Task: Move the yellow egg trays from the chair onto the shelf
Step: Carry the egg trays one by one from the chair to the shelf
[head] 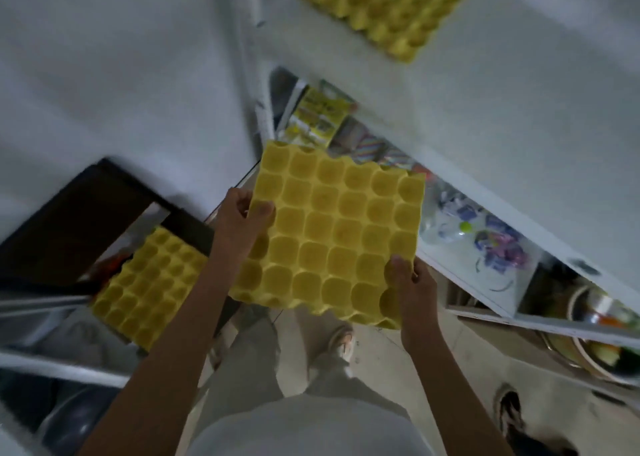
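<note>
I hold a yellow egg tray (332, 233) in the air in front of me, between the chair and the shelf. My left hand (239, 223) grips its left edge and my right hand (412, 289) grips its lower right corner. Another yellow egg tray (145, 282) lies on the dark chair (69, 220) at the lower left. A third yellow egg tray (384, 5) rests on the white shelf top (519, 74) at the upper right.
Lower shelf levels (485, 247) hold packets, plastic bags and bowls. A white wall (121, 74) stands behind the chair. My legs and a shoe (343, 341) are on the floor below. A metal frame (52, 362) runs along the lower left.
</note>
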